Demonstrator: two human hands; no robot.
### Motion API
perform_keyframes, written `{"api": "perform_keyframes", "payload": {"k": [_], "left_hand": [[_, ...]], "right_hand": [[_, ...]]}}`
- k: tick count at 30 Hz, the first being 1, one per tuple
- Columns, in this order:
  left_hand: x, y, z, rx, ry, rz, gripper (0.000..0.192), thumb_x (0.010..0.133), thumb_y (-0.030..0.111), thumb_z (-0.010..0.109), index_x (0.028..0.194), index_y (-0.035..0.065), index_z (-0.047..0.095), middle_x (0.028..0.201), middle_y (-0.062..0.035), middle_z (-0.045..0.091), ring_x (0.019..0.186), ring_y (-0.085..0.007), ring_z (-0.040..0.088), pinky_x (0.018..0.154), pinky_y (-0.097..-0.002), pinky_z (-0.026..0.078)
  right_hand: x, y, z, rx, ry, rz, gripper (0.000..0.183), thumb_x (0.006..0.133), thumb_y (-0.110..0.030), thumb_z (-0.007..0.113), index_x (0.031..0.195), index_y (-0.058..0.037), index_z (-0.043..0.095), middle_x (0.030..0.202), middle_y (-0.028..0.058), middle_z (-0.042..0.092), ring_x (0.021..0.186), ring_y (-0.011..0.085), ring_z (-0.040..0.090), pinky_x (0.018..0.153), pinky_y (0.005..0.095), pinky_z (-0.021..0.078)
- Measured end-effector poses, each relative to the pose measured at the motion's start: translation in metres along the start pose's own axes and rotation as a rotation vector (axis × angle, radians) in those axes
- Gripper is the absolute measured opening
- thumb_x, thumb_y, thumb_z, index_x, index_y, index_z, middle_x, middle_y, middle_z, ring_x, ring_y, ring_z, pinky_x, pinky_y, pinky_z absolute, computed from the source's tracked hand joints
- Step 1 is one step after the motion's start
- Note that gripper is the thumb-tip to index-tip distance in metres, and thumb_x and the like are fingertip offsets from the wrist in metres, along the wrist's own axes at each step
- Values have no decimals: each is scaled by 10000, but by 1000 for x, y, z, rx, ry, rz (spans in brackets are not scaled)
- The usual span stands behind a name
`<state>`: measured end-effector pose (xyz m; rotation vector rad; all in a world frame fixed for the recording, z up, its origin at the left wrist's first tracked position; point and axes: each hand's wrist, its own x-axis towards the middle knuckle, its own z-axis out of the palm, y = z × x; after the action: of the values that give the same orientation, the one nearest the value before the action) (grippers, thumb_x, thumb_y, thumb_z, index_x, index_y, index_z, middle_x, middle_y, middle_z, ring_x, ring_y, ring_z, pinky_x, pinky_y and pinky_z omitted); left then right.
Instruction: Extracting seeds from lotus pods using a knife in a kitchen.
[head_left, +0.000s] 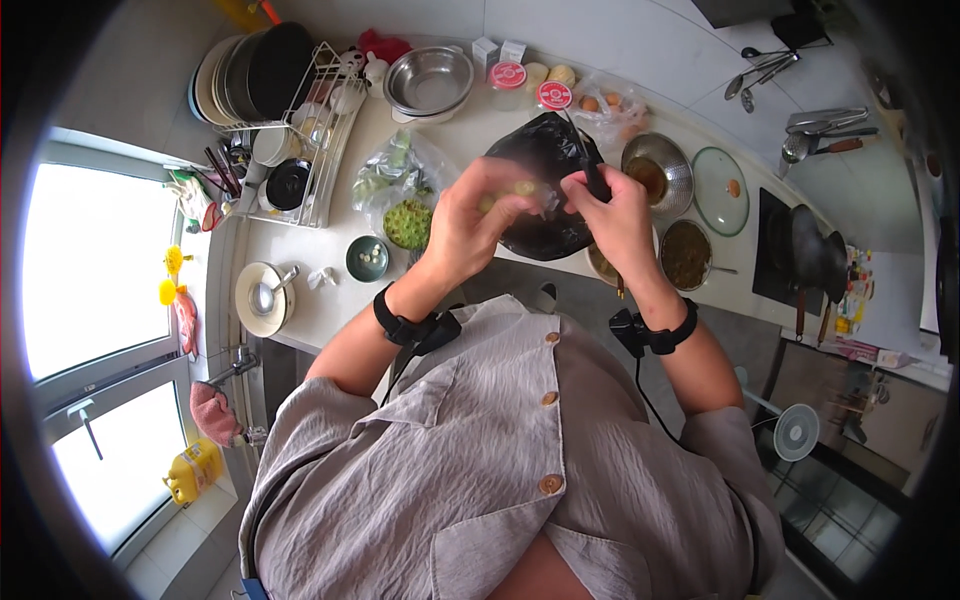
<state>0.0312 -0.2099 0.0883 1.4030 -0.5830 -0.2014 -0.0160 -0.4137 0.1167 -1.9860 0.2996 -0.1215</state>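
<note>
My left hand (476, 217) is closed around some pale-green pieces (523, 187), blurred and partly hidden by the fingers. A bit of clear, wrinkled material (550, 202) shows between the two hands. In my right hand (613, 221) is a knife (595, 174) with a black handle, its thin blade angled away from me. Both hands are above a black plastic bag (529, 236) at the counter's front edge. Left of my left hand, a bumpy green fruit (407, 223) lies against a clear bag of greens (394, 169). A small dark-green bowl (367, 259) holds several peeled garlic cloves.
A perforated steel bowl (660, 176), a glass lid (720, 191) and a pan of brown food (685, 255) stand right, near the hob (776, 247). A dish rack (322, 180) and a cream bowl with a ladle (262, 319) stand left. Bagged eggs (611, 101) lie behind.
</note>
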Motion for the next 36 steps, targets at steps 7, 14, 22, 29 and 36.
{"api": "perform_keyframes", "payload": {"k": [7, 14, 22, 29, 36], "left_hand": [[-1, 10, -5, 97, 81, 78, 231, 979, 62, 707, 1139, 21, 546, 907, -58, 719, 815, -91, 679, 690, -216, 513], [3, 12, -9, 327, 179, 124, 240, 951, 38, 731, 1123, 7, 567, 899, -66, 722, 817, -109, 702, 703, -224, 521], [2, 16, -6, 391, 185, 195, 264, 907, 39, 778, 1093, 10, 593, 900, -54, 695, 779, -113, 679, 683, -231, 505], [-1, 19, -3, 414, 211, 251, 257, 883, 35, 797, 1064, 10, 617, 902, -59, 690, 745, -131, 668, 679, -251, 512], [-8, 19, -2, 511, 275, 342, 226, 871, 27, 800, 1039, 4, 650, 944, -81, 695, 760, -161, 667, 683, -273, 519]], "right_hand": [[-46, -37, -16, 40, -141, -162, 352, 999, -189, 675, 1275, 28, 651, 907, 101, 737, 659, 101, 618, 633, 276, 501], [-71, -47, -26, -119, -126, -276, 402, 1003, -140, 656, 1351, 56, 614, 971, 127, 758, 601, 111, 570, 567, 272, 476], [-70, -47, -22, -185, -104, -301, 408, 1004, -167, 670, 1345, 52, 621, 990, 177, 759, 617, 166, 640, 578, 302, 507], [-74, -49, -22, -210, -105, -298, 405, 998, -167, 675, 1335, 52, 628, 965, 188, 755, 614, 187, 659, 583, 313, 515], [-78, -48, -16, -236, -74, -349, 398, 984, -151, 684, 1324, 51, 635, 967, 207, 749, 692, 279, 717, 634, 350, 544]]}}
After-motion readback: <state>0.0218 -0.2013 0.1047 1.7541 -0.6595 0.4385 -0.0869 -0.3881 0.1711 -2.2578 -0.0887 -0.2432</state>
